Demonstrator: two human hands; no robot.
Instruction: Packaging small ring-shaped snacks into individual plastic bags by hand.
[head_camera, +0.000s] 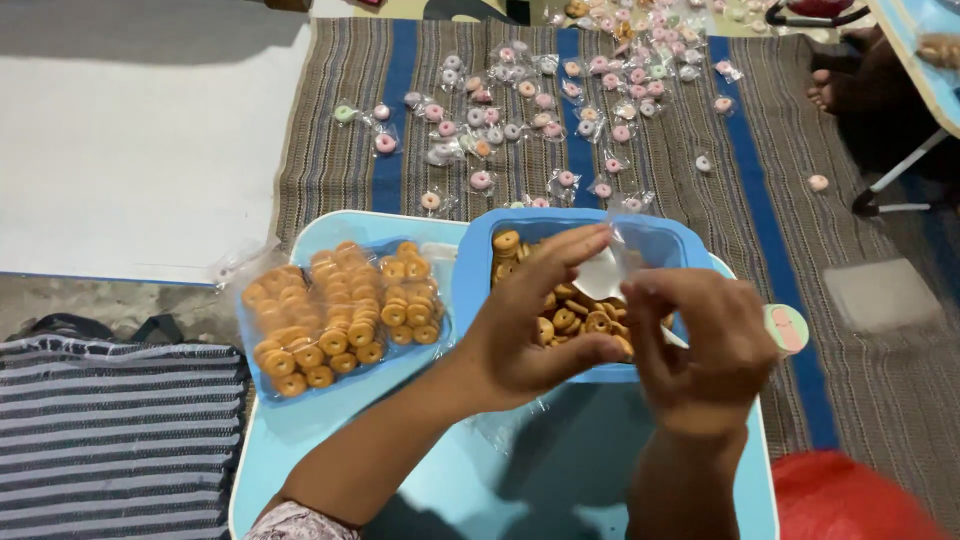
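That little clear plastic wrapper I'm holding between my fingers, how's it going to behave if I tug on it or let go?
The clear wrapper looks thin and crinkled between the left hand and right hand, so it is probably floppy and very light. Its glossy film may be slippery, and it would likely drift rather than drop.

Home floor: woven mat (840, 400), low table (450, 490)

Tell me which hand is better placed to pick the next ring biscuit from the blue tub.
Left, probably. The left hand reaches over the blue tub, near the ring biscuits; the right hand pinches the clear wrapper.
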